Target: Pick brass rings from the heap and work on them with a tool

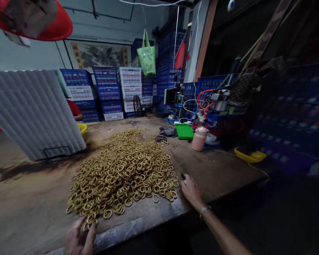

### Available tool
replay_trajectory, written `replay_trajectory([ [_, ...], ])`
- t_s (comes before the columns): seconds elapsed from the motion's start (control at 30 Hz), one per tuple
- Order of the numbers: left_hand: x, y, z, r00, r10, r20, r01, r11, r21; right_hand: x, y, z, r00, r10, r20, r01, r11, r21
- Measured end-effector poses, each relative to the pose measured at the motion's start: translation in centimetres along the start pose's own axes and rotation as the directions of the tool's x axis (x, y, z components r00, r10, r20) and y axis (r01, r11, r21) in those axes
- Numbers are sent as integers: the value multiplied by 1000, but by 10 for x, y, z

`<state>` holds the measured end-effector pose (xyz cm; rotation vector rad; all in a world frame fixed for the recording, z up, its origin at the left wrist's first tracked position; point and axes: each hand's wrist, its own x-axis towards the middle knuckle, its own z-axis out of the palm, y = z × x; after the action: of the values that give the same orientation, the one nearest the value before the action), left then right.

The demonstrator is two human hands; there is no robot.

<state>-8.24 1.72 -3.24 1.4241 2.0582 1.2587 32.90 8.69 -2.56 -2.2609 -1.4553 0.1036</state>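
Note:
A wide heap of brass-coloured metal rings [127, 166] lies spread over the worn table [154, 216]. At its near left edge is my left hand [79, 235], thumb and fingers apart around a few loose rings; its fingertips seem to touch them, but none is lifted. My right hand [191, 191] rests on the table just right of the heap. Its fingers are closed on a marker pen [184, 178], dark at the tip with a pale part, mostly hidden by the hand.
A corrugated grey panel [39, 113] stands at the left, with a person's red sleeve [73, 108] behind it. Beyond the heap are a dark cloth [168, 131], a green tray [184, 131] and a pink bottle [199, 139]. A yellow tray [250, 155] sits farther right.

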Motion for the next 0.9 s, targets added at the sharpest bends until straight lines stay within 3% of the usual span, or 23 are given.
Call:
replay_trajectory([
  [0.07,16,-4,11,985,127,-114,-113,986,122,11,-17,9,999,-17,28,18,999,-27],
  [0.17,24,-2,31,952,242,-187,-203,958,204,30,-50,26,1000,-26,6,26,998,62],
  [0.33,24,12,58,959,154,-237,-60,931,360,57,-95,55,998,-35,-52,43,987,155],
  [0.67,29,30,79,952,274,-137,-167,838,520,61,-154,67,964,-246,-98,262,941,213],
  [0.9,29,29,83,937,323,-132,-210,825,524,45,-181,64,881,-472,-26,473,878,72],
])
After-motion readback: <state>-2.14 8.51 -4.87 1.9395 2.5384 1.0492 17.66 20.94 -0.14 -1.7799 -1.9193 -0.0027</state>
